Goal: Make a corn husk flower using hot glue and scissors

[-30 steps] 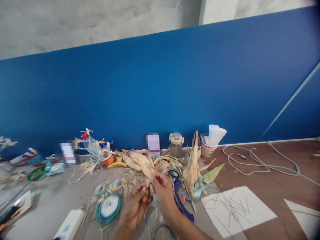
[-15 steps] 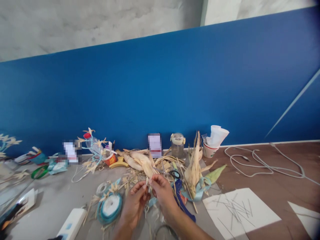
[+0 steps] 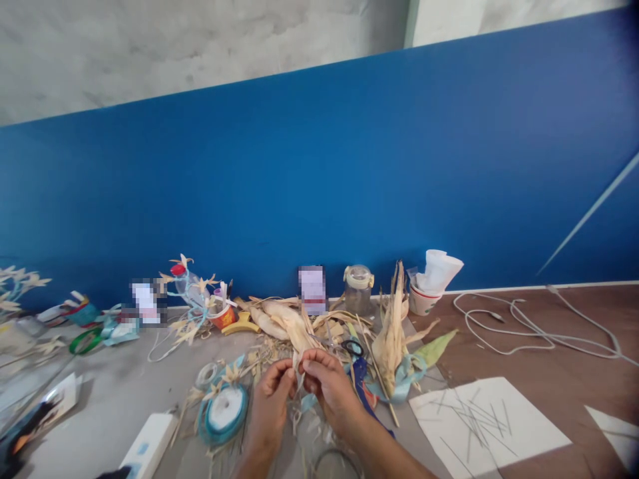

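My left hand (image 3: 271, 398) and my right hand (image 3: 330, 391) meet at the middle of the table. Both pinch a small pale strip of corn husk (image 3: 299, 376) between thumb and fingertips, its lower end pointing down. Part of the strip is hidden by the fingers. Just beyond the hands lie dried corn husks (image 3: 285, 322) and loose scraps. A roll of blue ribbon (image 3: 225, 409) lies left of my left hand. Scissors with dark handles (image 3: 352, 347) and a blue-handled tool (image 3: 360, 382) are to the right of my right hand.
A clear jar (image 3: 358, 290), a phone (image 3: 313, 290) and a paper cup (image 3: 424, 301) stand by the blue partition (image 3: 319, 179). Dark wires lie on white paper (image 3: 492, 426). A white cable (image 3: 536, 326) coils at right; a power strip (image 3: 148, 446) sits front left.
My hands stay together at the same spot, with the fingers shifting slightly on the strip. The whole view has moved a little, so things appear slightly further right.
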`<state>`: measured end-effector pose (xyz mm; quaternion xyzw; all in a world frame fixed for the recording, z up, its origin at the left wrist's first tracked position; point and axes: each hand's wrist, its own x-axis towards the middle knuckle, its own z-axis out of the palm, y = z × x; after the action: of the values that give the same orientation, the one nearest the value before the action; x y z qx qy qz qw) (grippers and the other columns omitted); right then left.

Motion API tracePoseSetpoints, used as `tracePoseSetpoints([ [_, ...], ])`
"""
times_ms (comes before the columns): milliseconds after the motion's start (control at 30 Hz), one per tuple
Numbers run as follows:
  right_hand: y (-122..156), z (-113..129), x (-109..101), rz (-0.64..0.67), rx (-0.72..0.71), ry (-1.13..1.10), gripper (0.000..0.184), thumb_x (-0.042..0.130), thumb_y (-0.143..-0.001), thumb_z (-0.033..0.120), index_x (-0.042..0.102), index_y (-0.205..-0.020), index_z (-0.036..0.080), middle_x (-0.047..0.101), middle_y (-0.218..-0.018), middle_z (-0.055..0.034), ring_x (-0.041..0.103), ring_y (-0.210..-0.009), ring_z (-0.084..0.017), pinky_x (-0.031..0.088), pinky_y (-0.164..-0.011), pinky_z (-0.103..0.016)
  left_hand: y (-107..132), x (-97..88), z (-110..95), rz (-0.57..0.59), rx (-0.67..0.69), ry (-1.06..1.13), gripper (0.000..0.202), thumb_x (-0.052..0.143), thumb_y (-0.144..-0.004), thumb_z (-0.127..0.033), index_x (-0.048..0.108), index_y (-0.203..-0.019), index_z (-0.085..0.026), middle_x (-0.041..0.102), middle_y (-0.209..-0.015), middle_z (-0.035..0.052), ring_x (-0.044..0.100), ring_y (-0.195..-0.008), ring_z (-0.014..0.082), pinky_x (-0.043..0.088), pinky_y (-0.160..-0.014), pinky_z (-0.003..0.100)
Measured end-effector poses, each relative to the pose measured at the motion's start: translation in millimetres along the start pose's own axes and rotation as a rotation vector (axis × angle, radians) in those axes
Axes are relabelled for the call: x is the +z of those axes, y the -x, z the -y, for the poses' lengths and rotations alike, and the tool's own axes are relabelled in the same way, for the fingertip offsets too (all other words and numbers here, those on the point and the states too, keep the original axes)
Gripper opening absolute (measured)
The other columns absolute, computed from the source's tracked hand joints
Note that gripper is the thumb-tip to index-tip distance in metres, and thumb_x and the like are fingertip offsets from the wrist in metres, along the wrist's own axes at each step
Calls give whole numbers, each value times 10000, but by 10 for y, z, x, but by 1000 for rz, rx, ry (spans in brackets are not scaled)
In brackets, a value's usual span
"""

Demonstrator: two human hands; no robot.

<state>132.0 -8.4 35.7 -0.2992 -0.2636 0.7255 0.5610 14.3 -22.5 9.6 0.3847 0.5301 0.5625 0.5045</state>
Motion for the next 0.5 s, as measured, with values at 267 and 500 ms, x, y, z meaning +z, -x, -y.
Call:
tracePoseSetpoints([
  [267,-40,44,-8,-51,-4,91,276,711,-594,380,561,-532,157,481,-431,71,294,-348,-29,175,-399,-200,14,14,-65,44,51,-69,303,760,-651,-411,711,-803,-154,590,-604,0,454,-555,128,363,-538,228],
  [500,-76,62,-57,-88,54,121,213,685,-562,302,540,-500,157,508,-435,66,297,-337,-22,191,-388,-190,22,27,-121,67,28,-89,283,779,-617,-391,717,-763,-157,555,-544,-13,420,-516,122,321,-505,228],
])
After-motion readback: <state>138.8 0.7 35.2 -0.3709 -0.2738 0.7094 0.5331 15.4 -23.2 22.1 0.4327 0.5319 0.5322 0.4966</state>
